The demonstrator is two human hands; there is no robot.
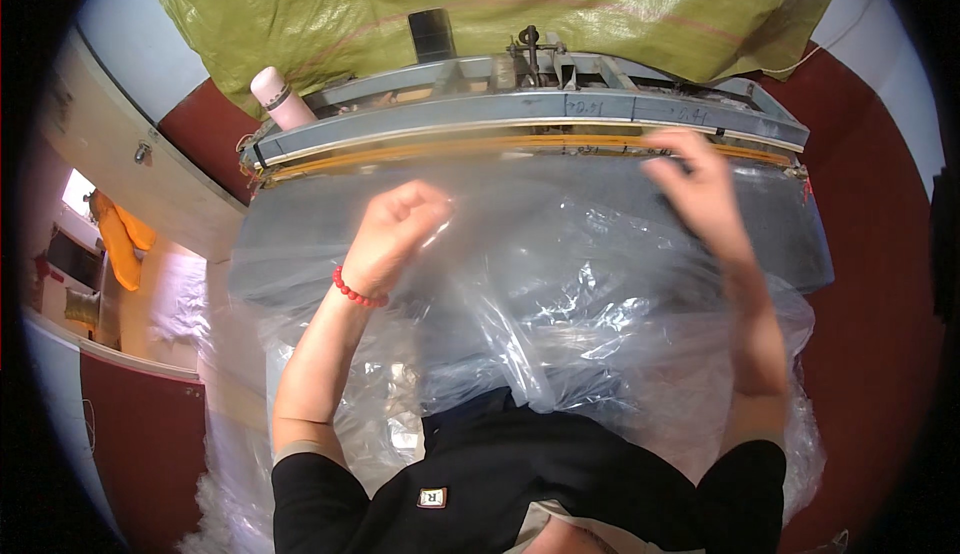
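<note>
My left hand, with a red bead bracelet on its wrist, is closed in a pinch on a clear plastic sheet. The sheet is smeared by motion near the fingers and runs down in shiny folds toward my body. My right hand is raised at the far right, a little blurred, thumb and fingers apart with nothing seen between them. It hovers near the yellow-orange strip along the front of a long grey metal bar. Below both hands lies a dark grey work surface, partly covered by the film.
Behind the bar is a metal frame with a clamp-like fitting. A pink bottle and a dark phone-like slab stand at the back. Yellow-green woven sheeting hangs beyond. More crumpled film spills down both sides of me; a doorway opens at left.
</note>
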